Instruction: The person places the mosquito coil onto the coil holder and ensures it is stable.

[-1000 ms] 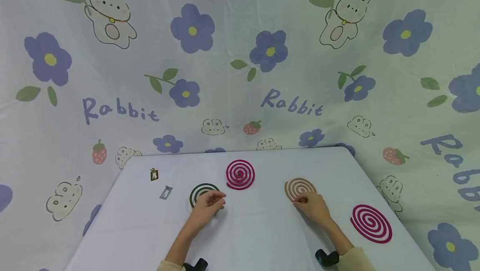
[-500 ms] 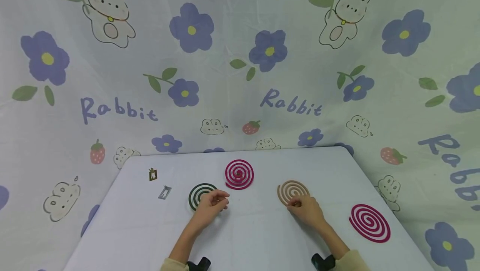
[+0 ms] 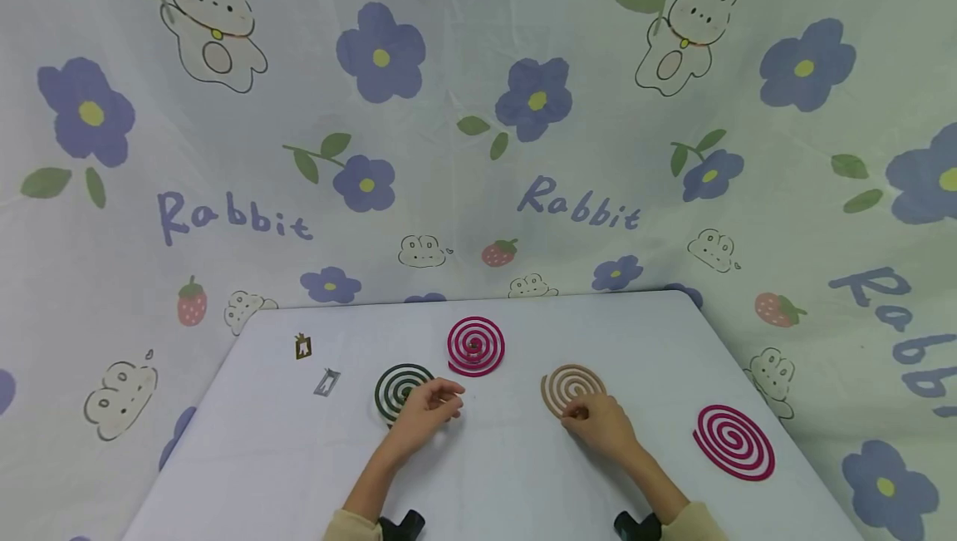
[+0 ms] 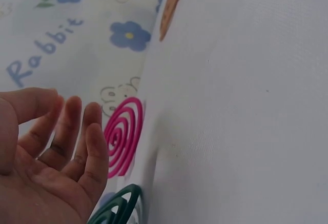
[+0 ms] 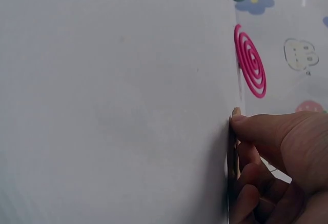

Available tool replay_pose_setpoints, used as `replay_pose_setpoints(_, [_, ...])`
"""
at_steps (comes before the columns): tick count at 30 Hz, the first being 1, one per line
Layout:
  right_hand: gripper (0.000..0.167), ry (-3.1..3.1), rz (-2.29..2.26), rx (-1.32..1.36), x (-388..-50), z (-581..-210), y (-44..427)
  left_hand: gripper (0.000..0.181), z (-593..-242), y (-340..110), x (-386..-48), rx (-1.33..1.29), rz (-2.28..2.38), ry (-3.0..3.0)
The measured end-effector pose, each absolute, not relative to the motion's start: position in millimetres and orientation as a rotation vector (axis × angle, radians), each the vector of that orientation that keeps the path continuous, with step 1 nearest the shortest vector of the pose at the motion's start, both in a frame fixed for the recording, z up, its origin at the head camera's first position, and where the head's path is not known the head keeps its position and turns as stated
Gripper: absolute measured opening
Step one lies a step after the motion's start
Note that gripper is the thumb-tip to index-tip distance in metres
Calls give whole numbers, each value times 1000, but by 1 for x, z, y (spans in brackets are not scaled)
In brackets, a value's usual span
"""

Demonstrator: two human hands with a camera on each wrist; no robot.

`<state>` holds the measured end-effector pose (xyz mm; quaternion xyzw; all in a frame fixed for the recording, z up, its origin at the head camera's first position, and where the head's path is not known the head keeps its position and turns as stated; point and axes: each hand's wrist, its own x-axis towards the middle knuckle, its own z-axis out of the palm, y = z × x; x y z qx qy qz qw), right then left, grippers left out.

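A flat, tan, round spiral coil [image 3: 572,386] stood out right of the middle of the white bench [image 3: 508,474], its near rim pinched by the right hand [image 3: 600,426]. A dark green, round spiral coil [image 3: 399,391] lay toward the bench's left edge, its near-right part hidden in the head view.

A rabbit-and-flower print cloth [image 3: 437,142] hangs behind the white table [image 3: 508,483].

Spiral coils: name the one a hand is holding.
The tan coil, pinched in the right hand; the green coil, far pink coil and near pink coil are ungripped.
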<state>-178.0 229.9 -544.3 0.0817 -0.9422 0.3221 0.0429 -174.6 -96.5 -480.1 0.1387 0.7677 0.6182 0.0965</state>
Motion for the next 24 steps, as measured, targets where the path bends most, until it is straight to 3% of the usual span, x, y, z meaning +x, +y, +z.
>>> replay_pose_setpoints(11, [9, -2877, 977, 292, -173, -543, 225, 24, -516, -85, -189, 437, 1849, 2268])
replay_pose_setpoints(24, [9, -2892, 981, 324, -169, -544, 221, 25, -524, -74, -194, 466, 1851, 2266])
